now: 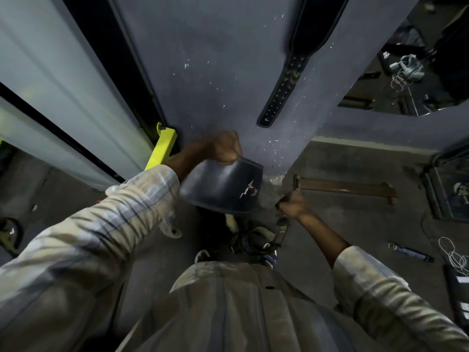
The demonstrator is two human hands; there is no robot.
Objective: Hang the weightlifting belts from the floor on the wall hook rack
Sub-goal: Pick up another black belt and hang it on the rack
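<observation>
The left hand clenches the upper edge of a wide, glossy dark-navy leather belt, while the right hand, at four o'clock from it, grips its narrow strap end.

Hung belt above-right of held belt

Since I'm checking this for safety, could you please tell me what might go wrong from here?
1. The left hand grips the wide belt only at its top edge; that grip may slip.
2. The right hand holds a strap end low, so the dangling buckle could catch the feet.
3. The cables on the floor could trip the person.
</observation>
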